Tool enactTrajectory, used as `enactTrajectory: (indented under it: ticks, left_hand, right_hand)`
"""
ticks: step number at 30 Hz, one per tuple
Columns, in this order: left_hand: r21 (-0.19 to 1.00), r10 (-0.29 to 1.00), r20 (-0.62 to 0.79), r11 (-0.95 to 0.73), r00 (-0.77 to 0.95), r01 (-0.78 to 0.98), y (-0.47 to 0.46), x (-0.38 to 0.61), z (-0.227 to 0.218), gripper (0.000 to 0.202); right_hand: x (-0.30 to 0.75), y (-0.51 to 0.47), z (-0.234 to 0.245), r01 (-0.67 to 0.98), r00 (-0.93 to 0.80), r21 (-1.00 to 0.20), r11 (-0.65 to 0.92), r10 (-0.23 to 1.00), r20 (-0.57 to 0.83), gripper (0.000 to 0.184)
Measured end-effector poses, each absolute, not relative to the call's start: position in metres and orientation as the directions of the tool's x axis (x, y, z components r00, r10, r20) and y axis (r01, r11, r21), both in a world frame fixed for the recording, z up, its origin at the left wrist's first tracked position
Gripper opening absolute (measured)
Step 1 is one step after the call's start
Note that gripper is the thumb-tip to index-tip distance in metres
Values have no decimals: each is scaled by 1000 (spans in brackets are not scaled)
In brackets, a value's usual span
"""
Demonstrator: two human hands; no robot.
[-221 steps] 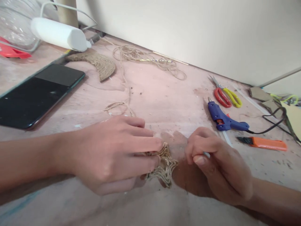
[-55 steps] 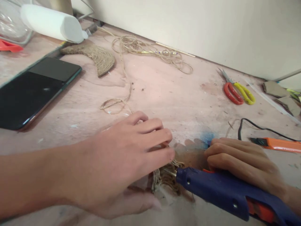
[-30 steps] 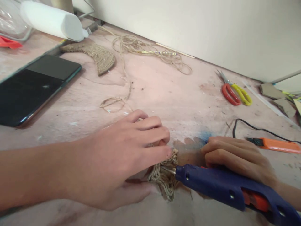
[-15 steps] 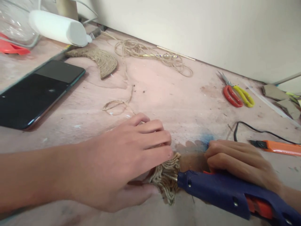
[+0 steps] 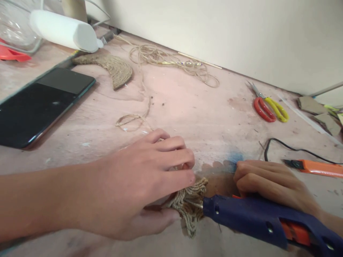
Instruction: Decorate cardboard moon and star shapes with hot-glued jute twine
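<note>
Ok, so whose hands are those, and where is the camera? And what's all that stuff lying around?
There is no machine here, just a person's two bare hands. The camera sits on their head and looks down at the table. The left hand pinches a small twine shape. The right hand grips a blue glue gun, and its metal tip touches that shape. Lying around are a dark phone, red-and-yellow scissors, an orange cutter, loose twine and a twine crescent.
</note>
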State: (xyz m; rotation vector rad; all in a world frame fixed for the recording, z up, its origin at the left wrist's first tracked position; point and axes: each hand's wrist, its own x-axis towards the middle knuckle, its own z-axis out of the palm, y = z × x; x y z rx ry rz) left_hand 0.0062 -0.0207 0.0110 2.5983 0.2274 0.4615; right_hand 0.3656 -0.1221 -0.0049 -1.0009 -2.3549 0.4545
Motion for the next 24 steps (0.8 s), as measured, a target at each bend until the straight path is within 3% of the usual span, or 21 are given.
enactTrajectory:
  ticks: [20, 24]
  left_hand:
    - [503, 251, 249, -859, 936, 96, -15, 9, 12, 20]
    - [515, 251, 261, -853, 932, 86, -14, 10, 13, 18]
  right_hand:
    - [376, -123, 0, 541, -615, -481, 690, 715, 334, 28]
    - [375, -110, 17, 509, -705, -425, 749, 646, 293, 23]
